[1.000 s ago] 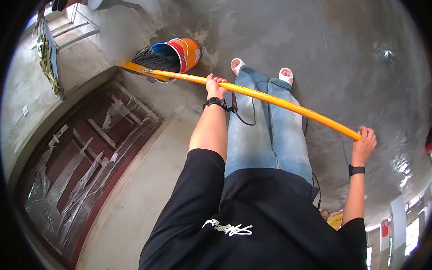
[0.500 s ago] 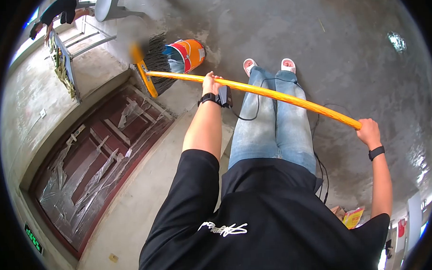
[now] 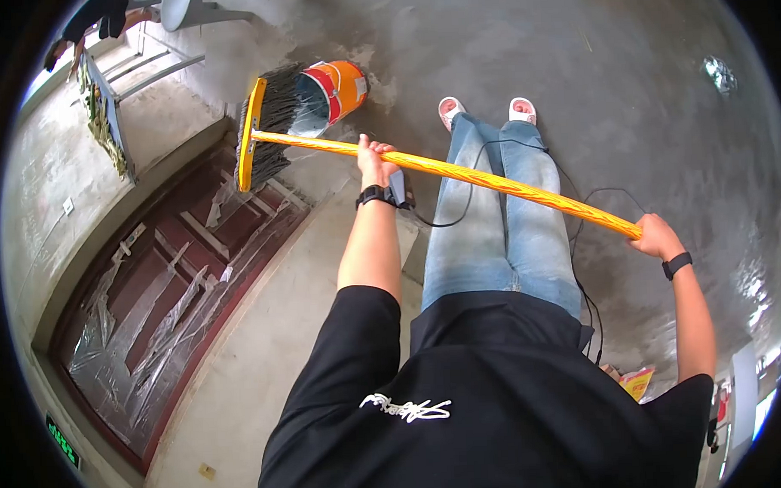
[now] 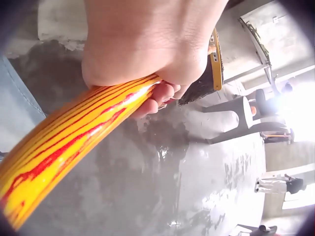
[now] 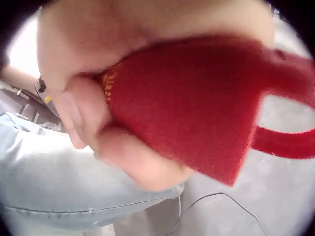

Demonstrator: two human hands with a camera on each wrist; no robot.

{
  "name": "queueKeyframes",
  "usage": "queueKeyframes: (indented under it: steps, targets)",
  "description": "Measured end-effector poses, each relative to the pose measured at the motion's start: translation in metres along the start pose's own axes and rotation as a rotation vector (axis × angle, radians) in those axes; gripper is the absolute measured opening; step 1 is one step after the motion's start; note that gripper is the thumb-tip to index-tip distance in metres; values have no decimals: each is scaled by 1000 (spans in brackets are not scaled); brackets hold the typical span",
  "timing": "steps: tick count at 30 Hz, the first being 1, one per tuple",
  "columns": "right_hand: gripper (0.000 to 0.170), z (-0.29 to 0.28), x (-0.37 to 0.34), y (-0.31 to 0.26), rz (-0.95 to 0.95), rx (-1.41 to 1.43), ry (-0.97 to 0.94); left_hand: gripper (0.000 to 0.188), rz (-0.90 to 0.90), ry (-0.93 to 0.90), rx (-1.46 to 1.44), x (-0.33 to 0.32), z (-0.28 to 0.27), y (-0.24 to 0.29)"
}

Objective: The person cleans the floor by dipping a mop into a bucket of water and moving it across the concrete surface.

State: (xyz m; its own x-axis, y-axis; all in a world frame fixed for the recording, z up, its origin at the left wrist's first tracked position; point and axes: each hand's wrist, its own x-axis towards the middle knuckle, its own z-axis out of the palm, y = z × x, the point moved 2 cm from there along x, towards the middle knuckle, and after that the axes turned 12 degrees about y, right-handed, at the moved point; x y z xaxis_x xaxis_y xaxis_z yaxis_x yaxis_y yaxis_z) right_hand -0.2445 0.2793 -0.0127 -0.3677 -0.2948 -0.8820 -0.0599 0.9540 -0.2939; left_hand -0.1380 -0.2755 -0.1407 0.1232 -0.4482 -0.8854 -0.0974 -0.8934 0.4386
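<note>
A mop with a yellow, red-streaked handle (image 3: pixel 500 182) slants across the front of the person's legs. My left hand (image 3: pixel 376 164) grips it partway along, its fingers curled under the shaft in the left wrist view. At the far end, my right hand (image 3: pixel 661 236) holds the butt, where a red end cap (image 5: pixel 187 98) with a hanging loop shows in the right wrist view. The yellow mop head (image 3: pixel 251 133) is out past the left hand. Its dark grey strands (image 3: pixel 278 102) overlap the mouth of an orange and red bucket (image 3: pixel 347 89) with liquid inside.
Left of the person stands a wall with a dark red door (image 3: pixel 177 294) covered in torn plastic. A thin black cable (image 3: pixel 585 284) hangs by the right leg. A grey chair (image 3: pixel 184 10) and another person (image 3: pixel 99 17) are at the upper left. The concrete floor (image 3: pixel 627 107) looks wet.
The mop head has come out of the bucket mouth and moved toward the door, its yellow bar turning crosswise to the handle. Lately both hands have shifted slightly left, still gripping the handle.
</note>
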Motion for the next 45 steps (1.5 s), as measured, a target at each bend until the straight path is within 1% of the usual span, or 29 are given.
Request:
queueKeyframes:
  steps: [2,3,4,5,6,8,9,10,12,13,14,15,16,18,22,24,27,28,29,31,33,36,37,38,40,41,42,44,45]
  targets:
    - [21,7,4,10,-194,-38,340,40,53,127,30,-3,-1,-4]
    - [21,15,3,13,-203,-40,338,34,61,149,16,-12,-1,-3]
    - [22,21,1,15,-234,-110,469,34,65,151,9,-16,-1,-3]
    - [23,26,1,16,-265,-180,607,31,99,283,42,-19,0,-1]
    - [23,31,3,16,-276,-182,618,29,132,412,72,-21,4,4]
    - [26,42,4,14,-275,-205,787,25,157,447,71,-21,4,12]
    - [25,46,5,12,-192,-168,739,25,176,532,125,-33,8,15]
    - [25,47,6,11,-199,-160,739,24,193,621,181,-42,7,17]
    - [21,50,9,10,-180,-187,576,23,232,610,201,-39,-1,21]
    - [21,49,12,8,-184,-177,580,22,228,590,204,-36,-5,22]
    - [19,49,15,7,-153,-166,532,21,221,571,209,-32,-7,22]
    - [17,50,16,7,-122,-156,479,19,228,620,207,-43,-3,23]
    - [17,52,17,6,-123,-149,476,19,234,624,212,-42,-6,25]
    - [12,55,22,7,-105,-104,394,17,247,595,202,-36,-7,29]
    - [10,57,21,2,-92,-35,316,17,243,613,256,-20,-6,28]
    - [11,51,15,-4,-39,53,205,19,228,537,348,-11,-2,26]
    - [16,35,11,-16,13,69,162,21,193,472,337,17,6,18]
    - [16,32,8,-23,29,65,157,20,161,456,342,28,10,16]
    - [17,28,13,-23,55,34,165,20,133,485,354,42,16,9]
    - [18,18,5,-34,87,-33,196,17,69,398,397,58,22,-1]
    - [18,1,-6,-53,121,-45,171,13,11,314,417,70,29,-9]
    - [19,-26,-15,-88,167,-73,151,14,-46,213,391,92,39,-22]
    - [19,-35,-16,-103,184,-77,156,14,-122,135,478,99,42,-22]
    - [19,-43,-15,-117,184,-113,161,14,-44,96,434,104,44,-23]
    - [21,-55,-11,-145,224,-173,181,18,-142,70,357,87,49,-8]
    - [22,-60,-8,-162,218,-207,175,28,-77,51,436,61,51,11]
    - [22,-63,-4,-172,198,-243,188,33,-15,5,523,63,47,24]
    - [22,-63,3,-190,178,-291,263,35,120,-41,488,51,38,63]
    - [23,-63,5,-188,156,-319,253,32,177,-62,467,43,34,87]
